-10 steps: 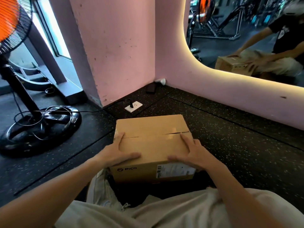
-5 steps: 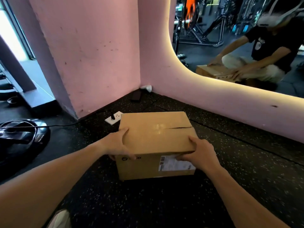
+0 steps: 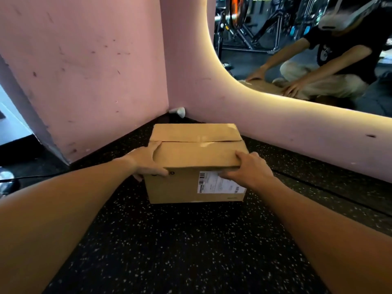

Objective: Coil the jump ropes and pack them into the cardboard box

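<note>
- Cardboard box [image 3: 196, 166] sits on the speckled black floor [image 3: 191, 251], now pushed closer to the pink wall corner [image 3: 167, 81], flaps folded shut.
- Left hand [image 3: 146, 164] grips its near left corner; right hand [image 3: 247, 169] curls over the front edge, half covering the shipping label [image 3: 214, 184].
- Jump ropes aren't visible.
- Wall mirror [image 3: 307, 49] reflects the crouching person.

The box [image 3: 197, 158] has its flaps down, so nothing inside it shows. The left hand [image 3: 146, 164] covers most of the logo printed by its thumb; its other fingers are out of sight round the box's left side. The right hand [image 3: 248, 168] hides the label's [image 3: 214, 184] upper right corner, and the print below its fingers is too small to read. Both forearms run off the lower edge. The cable [image 3: 31, 177] left of the left hand is cut by the frame edge.
</note>
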{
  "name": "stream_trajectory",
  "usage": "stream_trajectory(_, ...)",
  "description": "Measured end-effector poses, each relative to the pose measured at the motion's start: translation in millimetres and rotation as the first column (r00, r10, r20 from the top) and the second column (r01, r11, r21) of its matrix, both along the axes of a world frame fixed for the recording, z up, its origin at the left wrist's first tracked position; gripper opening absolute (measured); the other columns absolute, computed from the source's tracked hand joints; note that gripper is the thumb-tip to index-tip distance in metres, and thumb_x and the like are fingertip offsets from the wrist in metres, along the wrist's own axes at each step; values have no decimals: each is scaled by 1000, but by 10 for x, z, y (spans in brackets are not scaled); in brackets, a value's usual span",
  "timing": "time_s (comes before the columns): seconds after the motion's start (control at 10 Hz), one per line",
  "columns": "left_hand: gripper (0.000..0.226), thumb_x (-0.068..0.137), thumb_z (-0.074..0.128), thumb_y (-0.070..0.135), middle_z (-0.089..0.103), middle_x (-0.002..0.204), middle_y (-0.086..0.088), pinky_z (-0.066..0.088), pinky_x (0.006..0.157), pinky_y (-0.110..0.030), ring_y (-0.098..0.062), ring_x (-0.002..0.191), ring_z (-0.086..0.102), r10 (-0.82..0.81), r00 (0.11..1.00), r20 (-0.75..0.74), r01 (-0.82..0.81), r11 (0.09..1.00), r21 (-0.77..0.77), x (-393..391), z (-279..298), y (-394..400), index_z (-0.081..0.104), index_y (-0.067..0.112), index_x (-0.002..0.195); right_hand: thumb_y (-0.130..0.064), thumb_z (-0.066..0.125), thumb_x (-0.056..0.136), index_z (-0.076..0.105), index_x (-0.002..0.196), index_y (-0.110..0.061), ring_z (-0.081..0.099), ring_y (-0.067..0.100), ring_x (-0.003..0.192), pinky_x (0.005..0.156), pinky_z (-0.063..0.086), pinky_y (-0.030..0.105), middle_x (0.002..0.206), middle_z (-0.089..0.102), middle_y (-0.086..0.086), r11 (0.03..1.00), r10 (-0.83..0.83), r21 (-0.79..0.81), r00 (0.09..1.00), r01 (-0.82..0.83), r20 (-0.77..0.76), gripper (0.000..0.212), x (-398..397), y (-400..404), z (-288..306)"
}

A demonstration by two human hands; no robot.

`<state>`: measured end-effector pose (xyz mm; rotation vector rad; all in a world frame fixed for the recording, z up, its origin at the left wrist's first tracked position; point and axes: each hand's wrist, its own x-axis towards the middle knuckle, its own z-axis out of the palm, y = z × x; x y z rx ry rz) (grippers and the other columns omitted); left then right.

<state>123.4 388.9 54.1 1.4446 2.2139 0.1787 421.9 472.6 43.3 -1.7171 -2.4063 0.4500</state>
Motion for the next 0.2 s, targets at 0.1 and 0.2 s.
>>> stream_trajectory(0.1, 118, 70, 78, 61, 29, 150, -8, 63, 68, -39, -28, 116, 49, -21, 999, -48, 21, 1000, -2, 51, 147, -165, -1, 41, 156, -62, 74, 77, 31, 150, -32, 39, 37, 133, 106, 44, 53, 146, 39, 11, 1000, 26, -19, 995, -24, 94, 90, 14, -117, 214)
stream_trajectory(0.2, 96, 83, 67, 60, 35, 151, -9, 51, 98, -45, -32, 128, 45, -98, 975, -199, 106, 994, 33, 233, 413, -531, 13, 31, 156, -47, 69, 87, 31, 151, -33, 36, 36, 137, 108, 43, 52, 150, 39, 9, 995, 80, 47, 992, -85, 94, 76, 49, -489, 469)
